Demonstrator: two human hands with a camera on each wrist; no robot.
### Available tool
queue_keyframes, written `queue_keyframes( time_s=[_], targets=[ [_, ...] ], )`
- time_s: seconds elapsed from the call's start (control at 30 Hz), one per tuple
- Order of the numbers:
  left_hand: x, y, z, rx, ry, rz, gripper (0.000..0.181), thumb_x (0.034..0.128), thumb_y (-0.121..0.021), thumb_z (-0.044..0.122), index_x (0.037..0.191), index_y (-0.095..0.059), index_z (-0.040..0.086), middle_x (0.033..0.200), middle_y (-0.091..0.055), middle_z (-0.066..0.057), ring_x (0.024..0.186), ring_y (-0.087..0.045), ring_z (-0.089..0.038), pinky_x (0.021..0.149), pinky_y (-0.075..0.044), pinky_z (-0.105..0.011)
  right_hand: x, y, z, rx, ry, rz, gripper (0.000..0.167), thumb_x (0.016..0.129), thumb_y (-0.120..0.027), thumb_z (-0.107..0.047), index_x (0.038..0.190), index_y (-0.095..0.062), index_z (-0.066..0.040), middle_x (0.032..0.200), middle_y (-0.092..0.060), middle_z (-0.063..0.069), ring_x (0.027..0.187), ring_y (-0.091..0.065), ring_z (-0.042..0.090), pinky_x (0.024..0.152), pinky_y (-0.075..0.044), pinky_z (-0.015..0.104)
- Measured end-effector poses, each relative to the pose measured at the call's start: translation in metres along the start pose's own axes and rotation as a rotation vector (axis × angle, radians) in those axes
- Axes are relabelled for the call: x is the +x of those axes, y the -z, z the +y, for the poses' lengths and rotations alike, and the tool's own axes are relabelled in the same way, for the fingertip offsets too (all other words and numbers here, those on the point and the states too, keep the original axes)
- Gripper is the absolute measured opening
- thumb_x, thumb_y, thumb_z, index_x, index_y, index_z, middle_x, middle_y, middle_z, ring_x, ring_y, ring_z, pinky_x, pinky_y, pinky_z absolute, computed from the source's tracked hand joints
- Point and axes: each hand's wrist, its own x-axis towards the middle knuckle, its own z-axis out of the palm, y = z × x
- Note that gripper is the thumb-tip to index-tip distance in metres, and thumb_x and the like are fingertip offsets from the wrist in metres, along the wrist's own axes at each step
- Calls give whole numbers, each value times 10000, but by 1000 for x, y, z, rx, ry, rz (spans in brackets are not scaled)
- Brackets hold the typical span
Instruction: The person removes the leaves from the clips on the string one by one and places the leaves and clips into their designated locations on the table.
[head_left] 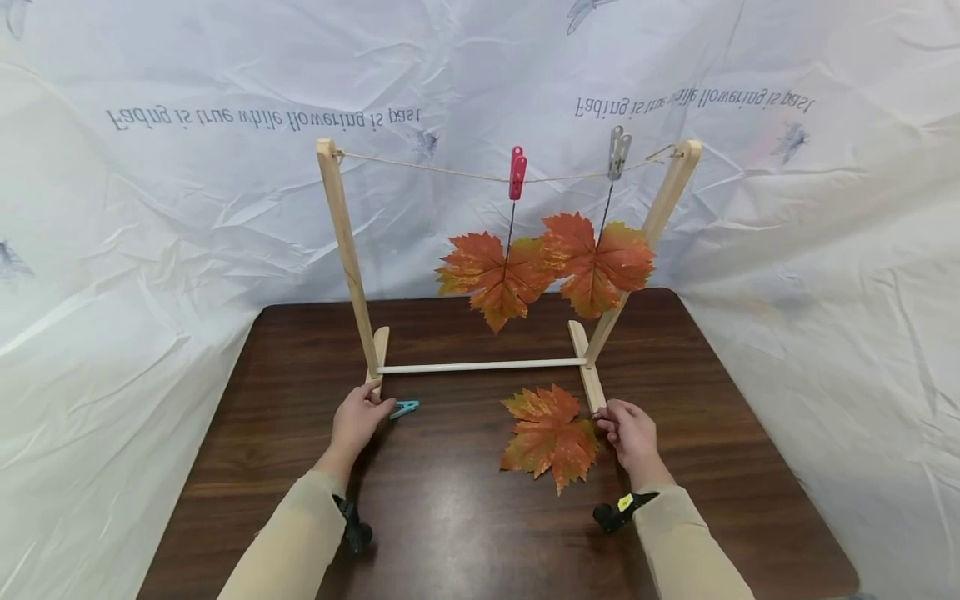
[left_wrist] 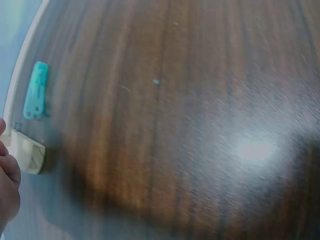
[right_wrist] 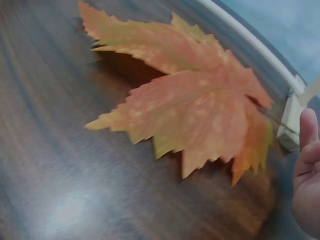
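Observation:
A wooden stand (head_left: 350, 258) has a string tied between its two posts. My left hand (head_left: 358, 418) grips the front end of the left foot (left_wrist: 31, 154), with a teal clothespin (head_left: 405, 407) lying just right of the thumb. At the other side my right hand (head_left: 632, 432) holds the front end of the right foot (head_left: 592, 389), fingers partly curled. Left of that hand, an orange maple leaf (head_left: 551, 437) lies flat on the table. Two more such leaves hang from the string, one by a red clothespin (head_left: 517, 173), one by a grey clothespin (head_left: 618, 154).
A white crossbar (head_left: 480, 366) joins the stand's feet low over the dark wooden table (head_left: 450, 517). White printed cloth (head_left: 225, 192) hangs behind and around the table. Each wrist wears a black strap with a small camera.

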Motion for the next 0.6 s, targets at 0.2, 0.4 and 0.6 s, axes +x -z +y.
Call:
queue_keyframes(
  time_s=[0.2,0.4,0.6],
  targets=[
    [5,6,14,-33,-41,-24,535,855,-686,280,1306,-540,34,929,-578,-67,684,-498,-179,651,-394,-328,6,-3,-7,-17,31,12,472,967,-534,-233,1336,-412,35,844,-650,-23,622,-582,35,485,-390,142],
    [13,15,31,-81,-46,-22,536,868,-665,322,1324,-532,75,984,-588,-68,699,-523,-196,645,-416,-334,4,-14,-21,4,40,-5,363,951,-568,-230,1228,-488,-9,869,-638,25,621,-565,75,484,-396,161],
    [18,25,52,-181,-41,-7,531,866,-657,369,1324,-535,130,1068,-611,-82,1032,-536,-275,842,-427,-434,-10,-28,-49,32,90,-71,206,959,-543,-172,1118,-511,-45,832,-626,21,626,-560,101,494,-402,178]
  ],
)
